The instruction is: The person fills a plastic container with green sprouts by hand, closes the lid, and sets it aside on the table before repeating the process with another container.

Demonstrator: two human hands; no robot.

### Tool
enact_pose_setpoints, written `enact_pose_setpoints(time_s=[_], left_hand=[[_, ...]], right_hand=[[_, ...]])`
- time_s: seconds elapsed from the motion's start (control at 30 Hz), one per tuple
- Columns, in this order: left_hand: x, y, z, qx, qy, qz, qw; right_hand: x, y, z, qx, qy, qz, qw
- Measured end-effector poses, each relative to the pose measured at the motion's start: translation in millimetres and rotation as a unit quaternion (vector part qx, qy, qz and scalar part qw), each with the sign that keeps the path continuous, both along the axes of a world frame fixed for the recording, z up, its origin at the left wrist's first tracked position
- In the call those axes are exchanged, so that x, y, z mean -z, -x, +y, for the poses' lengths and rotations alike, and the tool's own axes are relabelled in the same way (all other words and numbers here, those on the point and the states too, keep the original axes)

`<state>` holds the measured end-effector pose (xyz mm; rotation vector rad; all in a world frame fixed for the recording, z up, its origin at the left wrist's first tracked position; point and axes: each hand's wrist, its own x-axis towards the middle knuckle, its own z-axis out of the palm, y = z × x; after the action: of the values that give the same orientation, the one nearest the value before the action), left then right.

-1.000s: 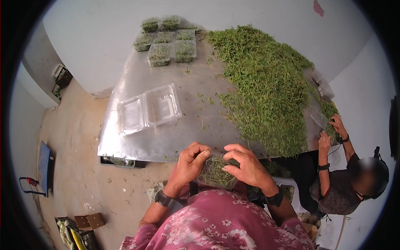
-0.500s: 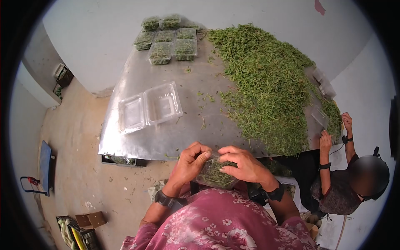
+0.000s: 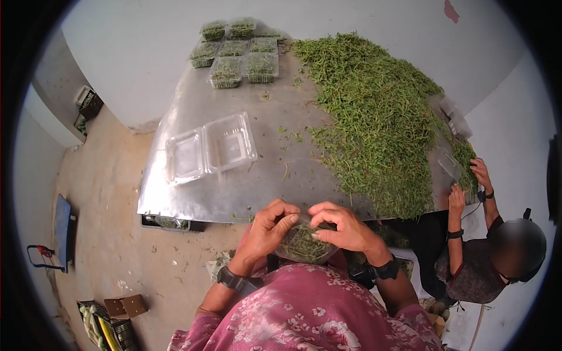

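Observation:
A clear plastic clamshell box point(image 3: 305, 245) filled with green stems and leaves is held against my body, just off the table's front edge. My left hand point(image 3: 270, 227) pinches its far left edge between thumb and fingers. Along the far right edge, my right hand point(image 3: 346, 229) grips the same box with fingers bent and thumb over the top. Both hands are close together, fingertips nearly meeting at the rim. Beyond them on the metal table point(image 3: 275, 193) lies an open, unfilled clamshell box point(image 3: 212, 149), its two halves spread flat.
A large heap of green sprigs point(image 3: 380, 128) covers the table's right side. Several filled boxes point(image 3: 243, 55) stand at the back left. At the right, a co-worker point(image 3: 480, 257) reaches to the heap beside a clear lid point(image 3: 449, 165). A blue trolley point(image 3: 63, 234) stands on the floor.
My right hand has shifted slightly at the box's rim, while my left stays in place. The co-worker's far hand has moved a little toward the heap.

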<state>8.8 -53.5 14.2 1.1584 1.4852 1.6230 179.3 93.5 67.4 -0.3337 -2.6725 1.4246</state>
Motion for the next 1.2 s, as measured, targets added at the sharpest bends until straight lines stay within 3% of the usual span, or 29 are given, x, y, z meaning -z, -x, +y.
enact_pose_setpoints(time_s=[0.73,0.9,1.2], left_hand=[[-1,5,-4,0.022,-0.009,0.039,0.999],[-4,4,-7,0.023,-0.001,0.020,1.000],[-4,0,-1,0.020,0.011,-0.045,0.999]], right_hand=[[-4,-1,-15,0.003,-0.038,0.016,0.999],[-3,2,-18,0.016,-0.028,-0.028,0.999],[2,7,-23,0.045,-0.040,0.028,0.998]])
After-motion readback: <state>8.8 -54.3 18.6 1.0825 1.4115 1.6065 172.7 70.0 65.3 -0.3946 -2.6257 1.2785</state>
